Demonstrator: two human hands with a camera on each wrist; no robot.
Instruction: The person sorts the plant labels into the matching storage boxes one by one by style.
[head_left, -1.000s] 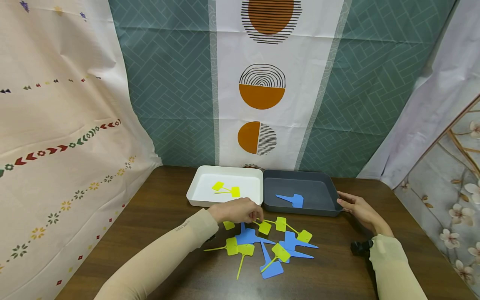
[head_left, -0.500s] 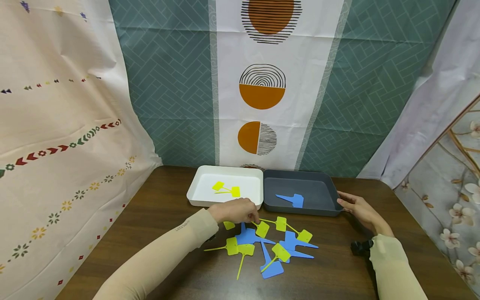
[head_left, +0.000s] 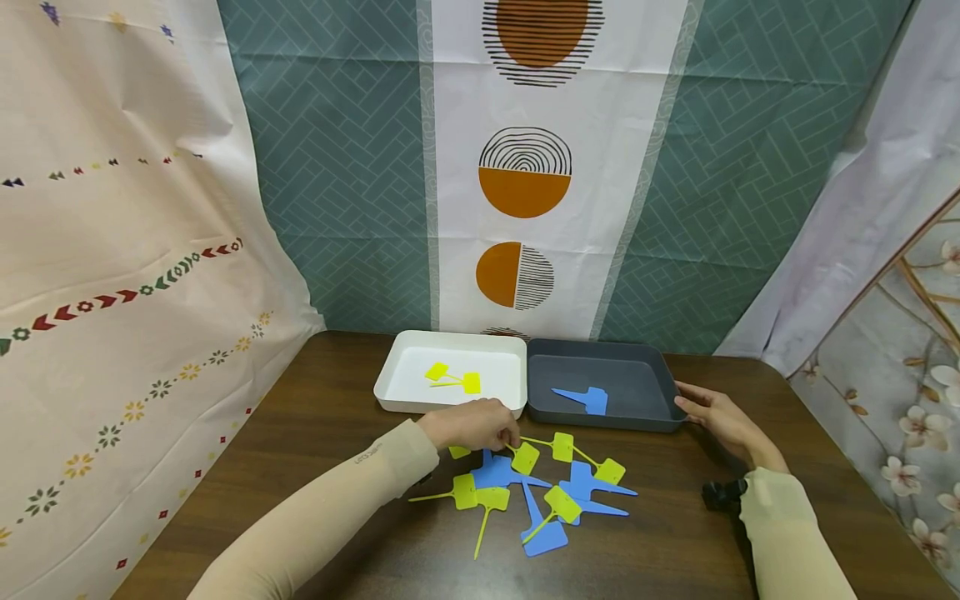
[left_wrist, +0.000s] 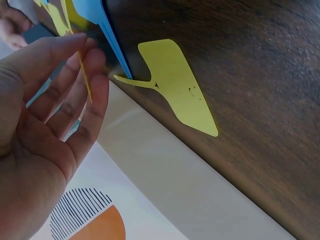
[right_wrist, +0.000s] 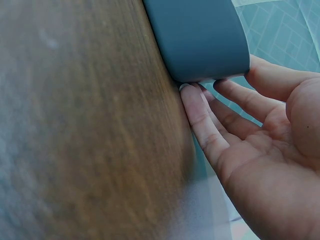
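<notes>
pinching a yellow tag [head_left: 527, 459] just in front of the dark tray [head_left: 630, 379], the left hand [head_left: 472, 422] had drawn it slightly leftward within a second, suggesting pick-up had begun, while the right hand [head_left: 722, 423] touched that tray with extended fingers.

From above, the head view faces forward and down across the surface [head_left: 660, 533] toward its far edge. The wrist views sit close: left at a yellow tag [left_wrist: 180, 87], right at the dark tray [right_wrist: 200, 40], which the head view shares.

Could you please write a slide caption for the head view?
Left hand pinches a yellow plant label as right hand touches the dark gray tray.
</notes>
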